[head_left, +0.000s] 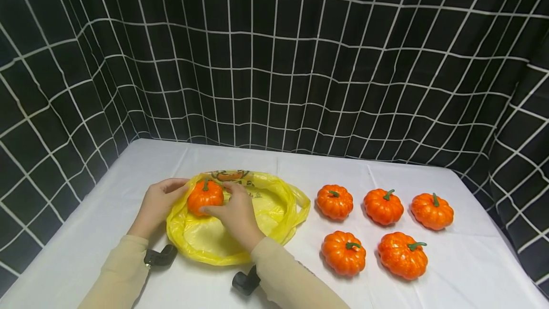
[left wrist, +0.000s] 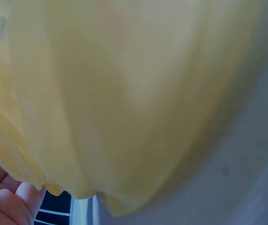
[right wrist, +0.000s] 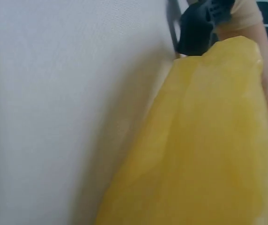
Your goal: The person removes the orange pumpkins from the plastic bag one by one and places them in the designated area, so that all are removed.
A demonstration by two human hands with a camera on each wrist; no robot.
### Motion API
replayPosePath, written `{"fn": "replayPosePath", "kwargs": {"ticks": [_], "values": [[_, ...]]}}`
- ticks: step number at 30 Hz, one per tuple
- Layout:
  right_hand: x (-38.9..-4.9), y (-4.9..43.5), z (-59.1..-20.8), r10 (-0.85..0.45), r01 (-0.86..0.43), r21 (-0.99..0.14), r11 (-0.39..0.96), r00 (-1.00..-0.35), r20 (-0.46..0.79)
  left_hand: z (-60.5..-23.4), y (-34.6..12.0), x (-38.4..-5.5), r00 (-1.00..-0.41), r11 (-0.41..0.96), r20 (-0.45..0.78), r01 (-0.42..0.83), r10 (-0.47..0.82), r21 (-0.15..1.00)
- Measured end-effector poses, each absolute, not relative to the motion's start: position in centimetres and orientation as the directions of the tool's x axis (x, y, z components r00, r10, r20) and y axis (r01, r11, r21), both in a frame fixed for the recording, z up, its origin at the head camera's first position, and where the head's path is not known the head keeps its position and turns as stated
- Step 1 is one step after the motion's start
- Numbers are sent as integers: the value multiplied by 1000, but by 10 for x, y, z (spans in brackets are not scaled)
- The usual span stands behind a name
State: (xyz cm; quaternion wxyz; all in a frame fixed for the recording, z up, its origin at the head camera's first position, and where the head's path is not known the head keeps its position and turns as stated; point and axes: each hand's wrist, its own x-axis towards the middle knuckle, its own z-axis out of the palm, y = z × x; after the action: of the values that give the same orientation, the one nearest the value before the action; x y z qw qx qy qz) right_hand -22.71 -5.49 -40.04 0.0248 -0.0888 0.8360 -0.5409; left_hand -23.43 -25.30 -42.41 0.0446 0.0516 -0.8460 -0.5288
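A yellow plastic bag (head_left: 223,260) lies with its mouth spread wide on the left half of the table in the head view. My right hand (head_left: 240,213) reaches over it and grips a small orange pumpkin (head_left: 205,198) with a green stem between thumb and fingers, inside the bag's left side. At the left rim, my left hand (head_left: 157,206) holds the bag's edge, its fingertips partly hidden behind the plastic. Yellow film (left wrist: 124,117) fills much of the left wrist view, beside curled fingers (left wrist: 7,204). The bag's side (right wrist: 209,140) blocks the pumpkin in the right wrist view.
Several more orange pumpkins sit right of the bag in two rows, including a back one (head_left: 335,202) and a front one (head_left: 343,253). A white cloth (head_left: 300,166) covers the table. Black curtains (head_left: 274,61) with white grid lines stand behind and at both sides.
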Motion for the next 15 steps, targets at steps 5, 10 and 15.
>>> {"fn": "replayPosePath", "kwargs": {"ticks": [5,10,15], "values": [[-231,-65,-405,-156,-94,-908,407,-987,33,-425,-255,-234,-990,432,16,-45,-137,901],[-232,-73,-406,-138,-66,-912,404,-990,11,-426,-255,-235,-990,442,28,-38,-141,896],[-231,-79,-405,-115,-57,-908,416,-993,10,-426,-254,-235,-990,445,35,-31,-138,895]]}}
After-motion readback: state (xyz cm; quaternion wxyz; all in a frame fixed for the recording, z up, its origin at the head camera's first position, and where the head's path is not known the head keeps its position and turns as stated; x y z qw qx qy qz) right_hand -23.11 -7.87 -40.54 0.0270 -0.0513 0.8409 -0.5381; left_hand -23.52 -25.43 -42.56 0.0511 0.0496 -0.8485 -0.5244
